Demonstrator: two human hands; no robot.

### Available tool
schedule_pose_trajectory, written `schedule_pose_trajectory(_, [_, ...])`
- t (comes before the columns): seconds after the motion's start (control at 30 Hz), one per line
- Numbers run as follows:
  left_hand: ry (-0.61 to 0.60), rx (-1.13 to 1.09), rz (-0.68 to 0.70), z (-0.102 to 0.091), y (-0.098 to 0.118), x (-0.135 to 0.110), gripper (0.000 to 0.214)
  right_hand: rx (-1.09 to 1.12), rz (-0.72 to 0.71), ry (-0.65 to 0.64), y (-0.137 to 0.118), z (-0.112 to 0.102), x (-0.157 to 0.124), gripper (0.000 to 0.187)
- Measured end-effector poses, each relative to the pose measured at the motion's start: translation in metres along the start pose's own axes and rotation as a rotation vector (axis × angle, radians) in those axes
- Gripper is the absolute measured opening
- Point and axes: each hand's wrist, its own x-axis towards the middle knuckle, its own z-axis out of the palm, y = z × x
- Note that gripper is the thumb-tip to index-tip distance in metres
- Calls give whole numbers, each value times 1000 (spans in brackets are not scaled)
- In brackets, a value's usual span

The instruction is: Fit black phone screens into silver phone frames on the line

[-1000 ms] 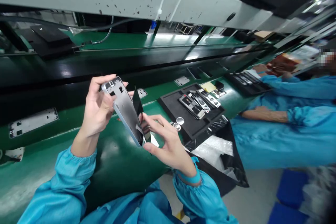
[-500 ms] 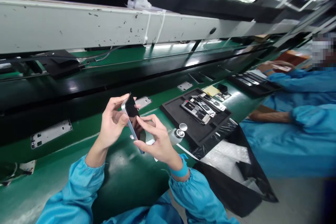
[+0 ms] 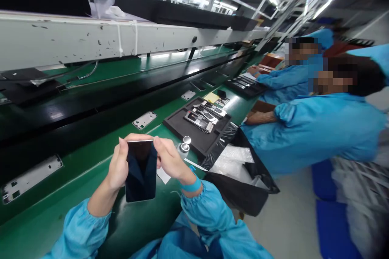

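Note:
Both hands hold a smartphone [image 3: 140, 176] over the green bench, its dark glossy screen facing me. My left hand [image 3: 118, 164] grips the left edge near the top, thumb at the upper corner. My right hand [image 3: 172, 158] closes on the upper right corner, its thumb on the top edge; the other fingers are partly hidden behind the phone. A white slip of paper [image 3: 163, 175] lies just right of the phone. Beyond my right hand stands a small bottle [image 3: 183, 149] with its round metal lid flipped up.
A black foam tray [image 3: 182, 125] holds several phone parts [image 3: 199, 121]. Pale metal phone plates [image 3: 144, 119] lie along the bench [image 3: 88, 194]. A black bag with bubble wrap [image 3: 232, 160] hangs at the bench edge. Co-workers in blue gowns [image 3: 316, 129] sit at the right.
The phone has turned from a tilted, edge-on pose to screen facing me, lower down. My right hand has moved from the screen and side to the upper corner. The view has swung right.

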Motion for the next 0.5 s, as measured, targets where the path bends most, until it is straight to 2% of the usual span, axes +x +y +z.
schedule_pose_trajectory(0.1, [-9,88,2,7,0,-6,66,155,81,-15,-7,-8,1,79])
schedule_pose_trajectory(0.23, [124,215,126,18,-2,-8,60,155,74,8,-8,-11,1,75])
schedule_pose_trajectory(0.33, [242,155,153,15,-1,1,60,154,48,6,-1,-9,-4,74])
schedule_pose_trajectory(0.4, [295,16,120,6,2,9,60,129,54,-68,6,-6,-13,73])
schedule_pose_trajectory(0.5, [349,-161,92,-7,9,19,58,70,107,-273,18,-1,-29,78])
